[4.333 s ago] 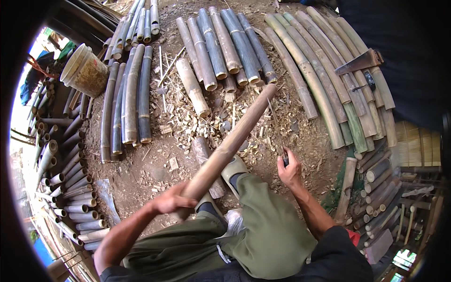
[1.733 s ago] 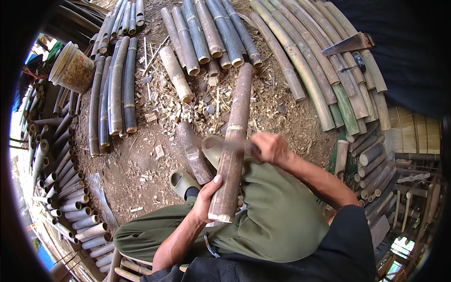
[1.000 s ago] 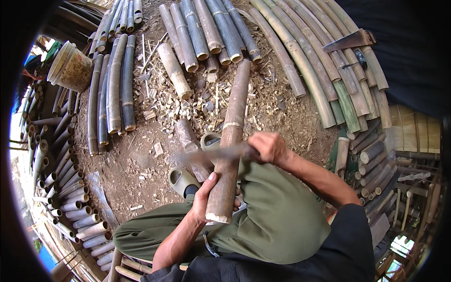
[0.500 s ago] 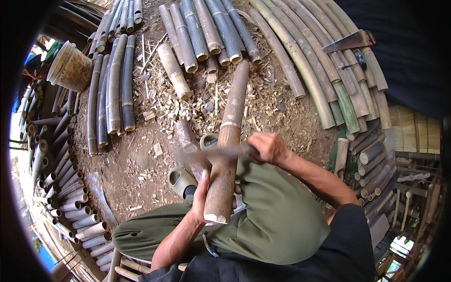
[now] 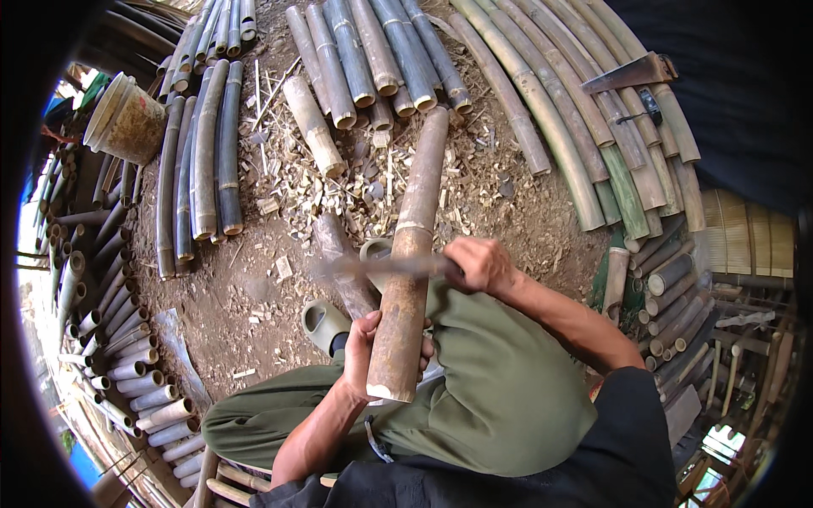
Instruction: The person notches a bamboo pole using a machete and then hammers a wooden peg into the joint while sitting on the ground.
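A long brown bamboo pole [image 5: 400, 330] slants up and away from my lap, its near end cut pale and its far end by other bamboo pieces. My left hand [image 5: 360, 349] is wrapped round its lower part, the thumb side on the left and fingertips showing on the right. My right hand [image 5: 484, 265] is closed on the dark handle of a long-bladed knife [image 5: 406, 266]. Its blade lies crosswise over the pole, just below a node, and is blurred toward the left tip. I cannot tell whether the edge touches the bamboo. Behind the blade, another bamboo length [image 5: 337, 241] rests on the ground.
Bamboo poles [image 5: 364, 59] lie ahead, more [image 5: 199, 161] at the left, and long ones [image 5: 542, 93] at the right with a handsaw [image 5: 631, 74] on top. Wood chips [image 5: 364, 186] litter the soil. A dirty bucket [image 5: 127, 120] stands far left; stacked bamboo [image 5: 127, 339] lines the left side.
The knife blade has turned from slightly tilted to nearly level across the pole. My left thumb, raised along the pole before, is now bent lower. The pole has barely shifted.
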### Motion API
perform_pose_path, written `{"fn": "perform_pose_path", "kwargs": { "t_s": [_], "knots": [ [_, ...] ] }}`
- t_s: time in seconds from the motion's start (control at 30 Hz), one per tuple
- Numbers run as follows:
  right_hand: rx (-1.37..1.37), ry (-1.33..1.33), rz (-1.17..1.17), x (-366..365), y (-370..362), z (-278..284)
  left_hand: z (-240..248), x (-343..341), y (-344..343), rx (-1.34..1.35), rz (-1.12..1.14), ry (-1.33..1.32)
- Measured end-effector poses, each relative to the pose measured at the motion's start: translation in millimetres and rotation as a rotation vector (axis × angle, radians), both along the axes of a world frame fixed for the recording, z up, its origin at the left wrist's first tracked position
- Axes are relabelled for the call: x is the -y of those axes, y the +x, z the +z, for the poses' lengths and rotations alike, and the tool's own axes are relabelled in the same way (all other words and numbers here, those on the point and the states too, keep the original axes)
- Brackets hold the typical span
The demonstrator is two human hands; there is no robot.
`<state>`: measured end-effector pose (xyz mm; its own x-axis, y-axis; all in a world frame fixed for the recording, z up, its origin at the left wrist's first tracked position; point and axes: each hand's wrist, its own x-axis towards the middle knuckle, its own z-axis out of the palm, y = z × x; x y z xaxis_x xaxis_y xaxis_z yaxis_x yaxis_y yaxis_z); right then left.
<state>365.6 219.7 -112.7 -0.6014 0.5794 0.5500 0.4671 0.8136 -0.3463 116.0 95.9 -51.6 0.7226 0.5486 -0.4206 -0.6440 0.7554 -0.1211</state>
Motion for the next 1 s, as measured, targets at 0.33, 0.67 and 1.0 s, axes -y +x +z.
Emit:
{"fn": "perform_pose_path", "kwargs": {
  "t_s": [0.33,0.67,1.0],
  "knots": [
    [0.298,-0.656,-0.455,-12,12,-34,-6,12,-1,0.002,0.034,-0.035],
    [0.040,-0.256,-0.115,-1,-5,-11,-4,1,-1,0.095,0.037,-0.070],
    [-0.137,-0.022,0.010,-2,-11,-16,4,3,-6,-0.159,-0.069,-0.067]
  ]
}}
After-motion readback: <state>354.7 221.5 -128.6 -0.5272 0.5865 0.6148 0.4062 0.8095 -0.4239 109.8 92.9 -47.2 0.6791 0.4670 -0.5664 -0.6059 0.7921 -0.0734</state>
